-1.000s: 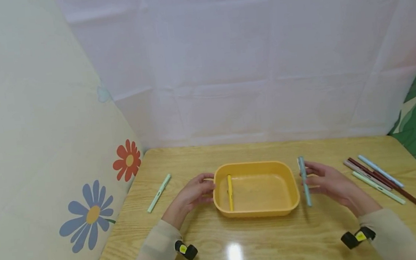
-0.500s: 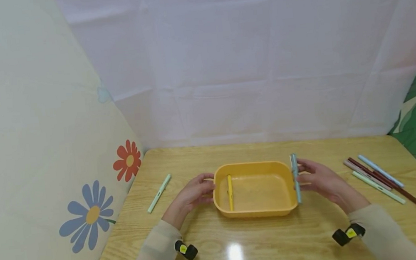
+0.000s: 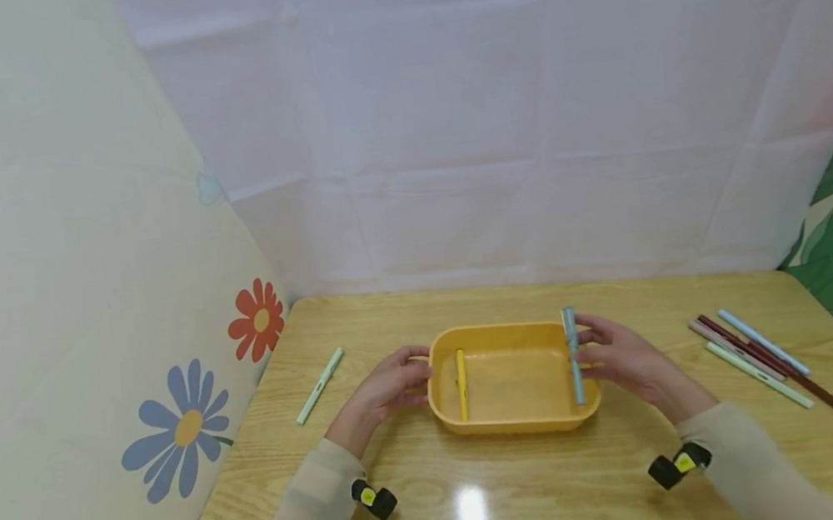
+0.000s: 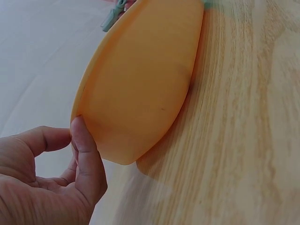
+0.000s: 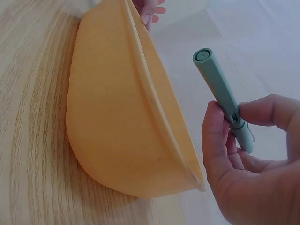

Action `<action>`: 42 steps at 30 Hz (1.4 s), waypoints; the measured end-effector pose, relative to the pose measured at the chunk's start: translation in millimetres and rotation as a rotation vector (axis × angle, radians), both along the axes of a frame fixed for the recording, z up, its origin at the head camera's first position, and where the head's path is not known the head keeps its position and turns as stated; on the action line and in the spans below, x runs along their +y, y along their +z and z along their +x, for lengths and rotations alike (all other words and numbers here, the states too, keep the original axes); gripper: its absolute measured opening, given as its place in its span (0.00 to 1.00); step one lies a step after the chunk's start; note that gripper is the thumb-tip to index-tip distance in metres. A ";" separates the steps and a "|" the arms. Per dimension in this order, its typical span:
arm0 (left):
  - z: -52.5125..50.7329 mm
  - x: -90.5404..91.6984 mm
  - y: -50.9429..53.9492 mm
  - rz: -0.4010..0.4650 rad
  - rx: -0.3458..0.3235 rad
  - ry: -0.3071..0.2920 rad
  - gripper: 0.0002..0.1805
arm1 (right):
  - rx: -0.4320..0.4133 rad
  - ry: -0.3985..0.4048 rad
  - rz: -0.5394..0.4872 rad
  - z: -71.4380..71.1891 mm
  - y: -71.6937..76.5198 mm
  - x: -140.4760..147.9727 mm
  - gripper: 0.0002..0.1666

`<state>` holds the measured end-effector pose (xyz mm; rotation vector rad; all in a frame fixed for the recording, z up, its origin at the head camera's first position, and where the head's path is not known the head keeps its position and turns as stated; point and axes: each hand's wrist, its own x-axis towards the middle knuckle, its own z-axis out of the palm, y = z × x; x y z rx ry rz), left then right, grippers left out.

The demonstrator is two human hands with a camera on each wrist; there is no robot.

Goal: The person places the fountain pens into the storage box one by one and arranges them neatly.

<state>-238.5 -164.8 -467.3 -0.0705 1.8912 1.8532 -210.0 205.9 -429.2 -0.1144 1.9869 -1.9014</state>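
A yellow-orange basket (image 3: 519, 428) stands on the table with a yellow pen (image 3: 462, 385) lying in its left part. My left hand (image 3: 387, 387) pinches the basket's left rim; in the left wrist view the hand (image 4: 61, 173) has thumb and finger at the rim of the basket (image 4: 140, 84). Over the basket's right end, my right hand (image 3: 625, 357) holds a blue-green pen (image 3: 574, 358). The right wrist view shows this pen (image 5: 220, 89) pinched between thumb and fingers of the hand (image 5: 258, 159), above the rim of the basket (image 5: 112, 108) and apart from it.
At the left on the table lies a light green pen (image 3: 319, 386). Several pens lie in a group at the right, among them a light blue one (image 3: 763, 342), a dark red one (image 3: 821, 394) and a light green one (image 3: 759, 375). White cloth (image 3: 448, 123) hangs behind the table.
My right hand has moved left with the blue-green pen, from beside the basket to over its right end. The left hand has stayed at the left rim.
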 end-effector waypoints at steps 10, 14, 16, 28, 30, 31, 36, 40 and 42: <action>-0.6 -1.0 -1.3 0.006 -0.003 0.002 0.26 | -0.007 0.008 -0.020 -2.1 -3.6 -16.0 0.45; -0.3 -0.8 -0.9 0.009 0.003 -0.002 0.26 | -0.008 0.014 -0.043 -2.9 -5.8 -21.1 0.45; -0.2 -0.9 -0.7 0.011 0.003 -0.001 0.26 | -0.013 0.015 -0.046 -4.0 -7.2 -23.1 0.44; -1.9 -0.9 -2.0 0.003 -0.008 -0.002 0.26 | -0.017 0.029 -0.074 -6.7 -13.5 -36.8 0.45; -1.6 -1.0 -1.8 0.002 -0.007 -0.005 0.26 | -0.024 0.028 -0.069 -7.1 -14.9 -39.5 0.45; -1.4 -1.0 -1.5 0.001 -0.007 -0.007 0.26 | -0.025 0.028 -0.064 -7.3 -15.6 -40.6 0.46; 0.5 -0.7 0.7 -0.004 -0.003 -0.017 0.26 | -0.020 0.029 -0.058 -8.1 -18.5 -45.7 0.46; 0.8 -0.7 1.0 0.002 0.003 -0.013 0.26 | -0.013 0.039 -0.058 -8.6 -20.6 -49.4 0.46; 0.8 -0.8 0.6 0.007 0.005 -0.013 0.26 | -0.011 0.045 -0.059 -9.0 -22.0 -51.3 0.46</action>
